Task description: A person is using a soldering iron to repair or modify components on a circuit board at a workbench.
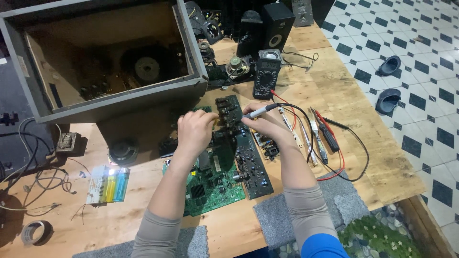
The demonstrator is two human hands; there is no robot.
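Hands at a wooden workbench (334, 86), over a long dark circuit board (248, 157).
Left hand (195, 131) pinches the board's top edge, steadying it; right hand (267, 123) grips a grey-handled probe (260, 112) pen-style, tip just beyond the fingertips.

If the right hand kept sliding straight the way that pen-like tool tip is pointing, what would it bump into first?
The right hand points its grey pen-like tool leftward. It would likely first meet the row of parts on the dark circuit board, then the left hand just beyond, though depth is hard to judge from above.
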